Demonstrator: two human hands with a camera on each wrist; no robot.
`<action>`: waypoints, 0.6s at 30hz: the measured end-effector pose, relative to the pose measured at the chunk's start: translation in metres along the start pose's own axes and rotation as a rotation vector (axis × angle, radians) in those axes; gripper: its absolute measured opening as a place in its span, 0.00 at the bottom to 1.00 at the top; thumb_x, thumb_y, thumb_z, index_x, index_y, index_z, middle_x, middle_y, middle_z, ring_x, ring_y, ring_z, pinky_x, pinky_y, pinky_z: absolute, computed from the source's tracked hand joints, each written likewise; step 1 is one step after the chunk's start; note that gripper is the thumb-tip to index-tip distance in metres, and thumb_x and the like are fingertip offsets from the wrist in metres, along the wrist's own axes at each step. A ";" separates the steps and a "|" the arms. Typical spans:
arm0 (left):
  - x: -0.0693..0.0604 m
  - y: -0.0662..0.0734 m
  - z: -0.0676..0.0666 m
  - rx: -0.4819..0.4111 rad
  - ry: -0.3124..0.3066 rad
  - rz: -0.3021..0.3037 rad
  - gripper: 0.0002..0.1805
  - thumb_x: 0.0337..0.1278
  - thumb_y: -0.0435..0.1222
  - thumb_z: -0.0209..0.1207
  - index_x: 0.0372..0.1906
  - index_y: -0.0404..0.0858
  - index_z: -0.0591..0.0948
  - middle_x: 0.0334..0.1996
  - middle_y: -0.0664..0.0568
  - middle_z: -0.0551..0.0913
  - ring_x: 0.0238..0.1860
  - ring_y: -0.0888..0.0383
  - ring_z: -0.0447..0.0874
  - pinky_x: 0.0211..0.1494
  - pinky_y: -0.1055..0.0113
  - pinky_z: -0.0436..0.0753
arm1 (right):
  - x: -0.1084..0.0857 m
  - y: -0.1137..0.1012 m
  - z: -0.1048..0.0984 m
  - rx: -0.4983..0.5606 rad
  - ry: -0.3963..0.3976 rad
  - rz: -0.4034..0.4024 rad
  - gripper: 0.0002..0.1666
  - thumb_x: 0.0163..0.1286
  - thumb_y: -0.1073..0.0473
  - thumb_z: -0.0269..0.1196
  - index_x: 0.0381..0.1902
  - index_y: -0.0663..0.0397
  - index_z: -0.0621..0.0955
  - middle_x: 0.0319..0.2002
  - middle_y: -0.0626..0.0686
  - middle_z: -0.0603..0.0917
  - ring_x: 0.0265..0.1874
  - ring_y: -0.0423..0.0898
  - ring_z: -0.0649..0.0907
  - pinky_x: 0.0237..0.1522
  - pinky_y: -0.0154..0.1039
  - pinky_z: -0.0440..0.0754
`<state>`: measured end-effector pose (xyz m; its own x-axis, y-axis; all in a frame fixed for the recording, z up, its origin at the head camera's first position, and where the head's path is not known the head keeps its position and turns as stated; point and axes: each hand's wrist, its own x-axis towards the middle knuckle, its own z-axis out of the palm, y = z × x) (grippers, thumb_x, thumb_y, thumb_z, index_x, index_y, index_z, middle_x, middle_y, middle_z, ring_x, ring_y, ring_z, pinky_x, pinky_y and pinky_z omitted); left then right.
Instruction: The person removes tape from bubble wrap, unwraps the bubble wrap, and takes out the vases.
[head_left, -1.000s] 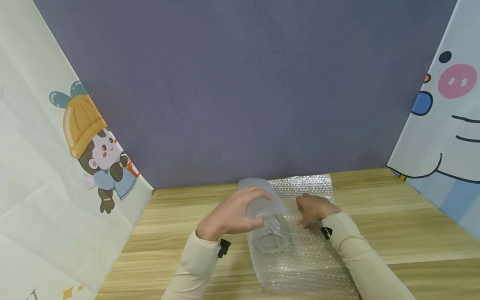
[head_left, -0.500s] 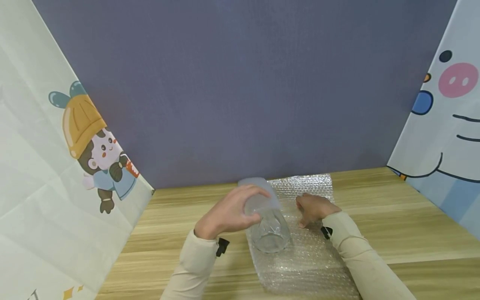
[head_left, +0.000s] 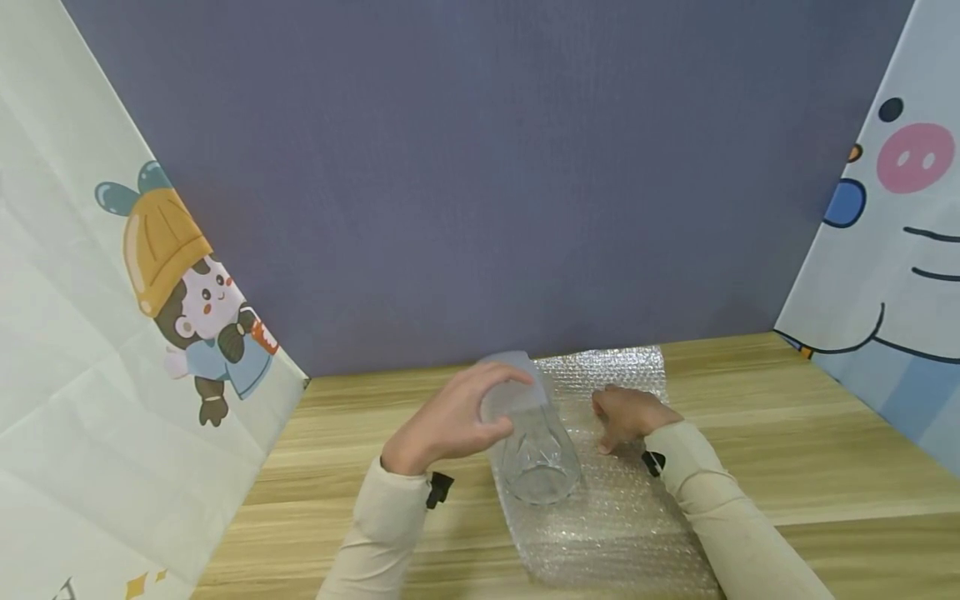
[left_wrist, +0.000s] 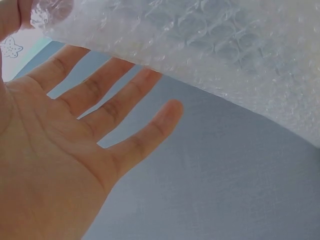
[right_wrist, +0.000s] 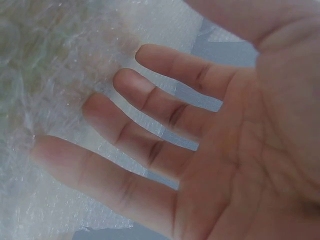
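L hand (head_left: 450, 421), spread in a loose C, & R hand (head_left: 630, 414), fingers extended at bubble wrap (head_left: 615, 517), show no clear grip, so glass (head_left: 542, 467) just right of L hand could prob tip/roll if L hand bumps it or R hand drags bubble wrap.

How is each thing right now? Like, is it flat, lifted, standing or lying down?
Bubble wrap: mostly spread out, far left part lifted.
Clear glass: on the wrap; standing or lying, I can't tell.
Left hand: fingers spread, at the lifted part.
Right hand: fingers slightly bent, at the wrap.
Sleeves: down to the wrists.
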<state>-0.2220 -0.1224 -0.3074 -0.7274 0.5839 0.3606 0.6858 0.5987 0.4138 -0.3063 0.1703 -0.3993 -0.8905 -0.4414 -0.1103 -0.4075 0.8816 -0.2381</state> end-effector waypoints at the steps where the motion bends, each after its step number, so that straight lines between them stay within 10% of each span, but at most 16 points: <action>1: 0.000 0.000 0.000 0.000 0.004 0.002 0.29 0.50 0.34 0.63 0.62 0.50 0.80 0.64 0.59 0.81 0.71 0.59 0.73 0.75 0.56 0.72 | 0.000 0.000 0.000 0.000 -0.001 -0.001 0.27 0.46 0.56 0.82 0.37 0.52 0.76 0.33 0.49 0.75 0.31 0.47 0.74 0.31 0.44 0.76; 18: -0.005 -0.003 -0.007 0.019 -0.020 -0.094 0.27 0.63 0.43 0.60 0.68 0.55 0.77 0.66 0.60 0.77 0.60 0.56 0.79 0.61 0.57 0.80 | 0.002 0.002 0.001 -0.016 -0.007 0.007 0.28 0.46 0.54 0.82 0.40 0.52 0.77 0.33 0.47 0.75 0.31 0.46 0.75 0.32 0.45 0.77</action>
<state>-0.2209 -0.1309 -0.3046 -0.7878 0.5355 0.3043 0.6153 0.6616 0.4285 -0.3085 0.1708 -0.4014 -0.8920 -0.4364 -0.1182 -0.4047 0.8872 -0.2217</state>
